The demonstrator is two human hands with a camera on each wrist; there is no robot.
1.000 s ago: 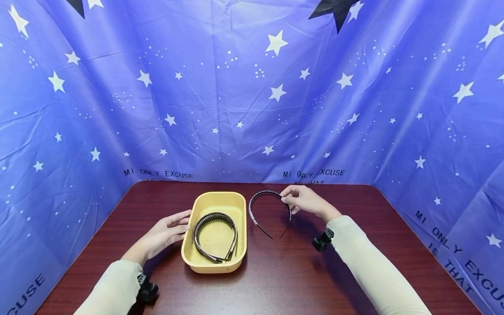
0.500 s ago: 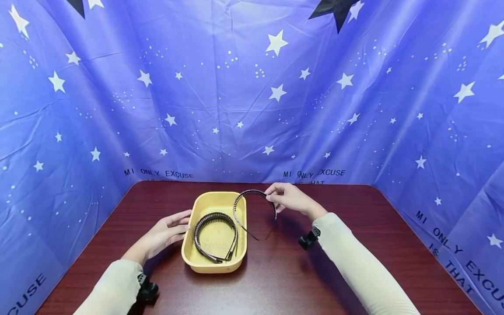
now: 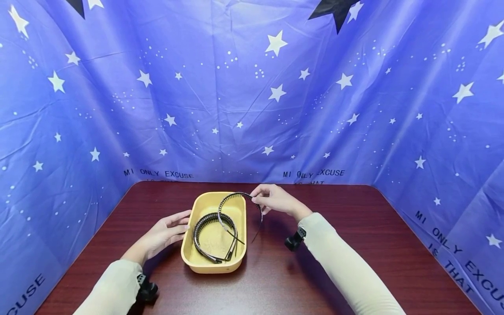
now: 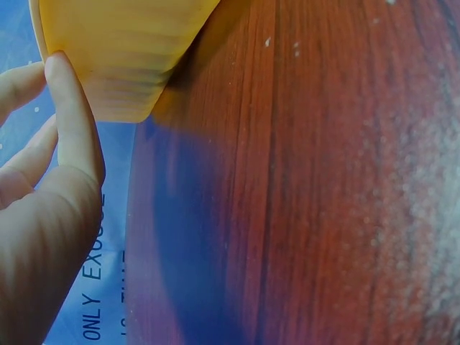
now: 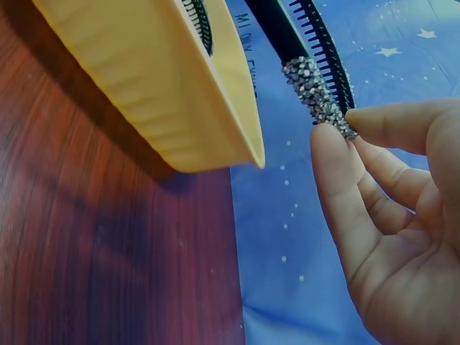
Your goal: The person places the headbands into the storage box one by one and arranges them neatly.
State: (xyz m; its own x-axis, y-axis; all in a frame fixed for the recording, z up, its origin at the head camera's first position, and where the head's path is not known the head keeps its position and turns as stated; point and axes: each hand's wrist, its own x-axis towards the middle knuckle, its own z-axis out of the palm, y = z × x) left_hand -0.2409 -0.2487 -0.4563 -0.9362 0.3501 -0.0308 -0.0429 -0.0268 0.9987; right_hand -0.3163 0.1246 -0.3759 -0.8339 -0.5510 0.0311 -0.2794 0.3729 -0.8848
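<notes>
My right hand (image 3: 279,202) pinches a toothed black headband (image 5: 316,90) between thumb and fingers. Sparkling grey stones cover part of this band, seen close in the right wrist view. It hangs tilted over the right rim of a yellow plastic tub (image 3: 214,267), its tips pointing down toward me. Inside the tub lie dark toothed headbands (image 3: 200,224), overlapping so that I cannot tell how many. My left hand (image 3: 162,236) rests against the tub's left side with fairly straight fingers; in the left wrist view a fingertip (image 4: 57,63) touches the outer wall just under the rim.
The tub stands on a dark red wood-grain table (image 3: 315,262). A blue cloth (image 3: 236,87) with white stars and black lettering hangs behind the table and at both sides. Each wrist carries a small black camera (image 3: 295,238).
My right hand has moved left with the headband, from beside the tub to partly over it. The left hand and the tub have stayed in place.
</notes>
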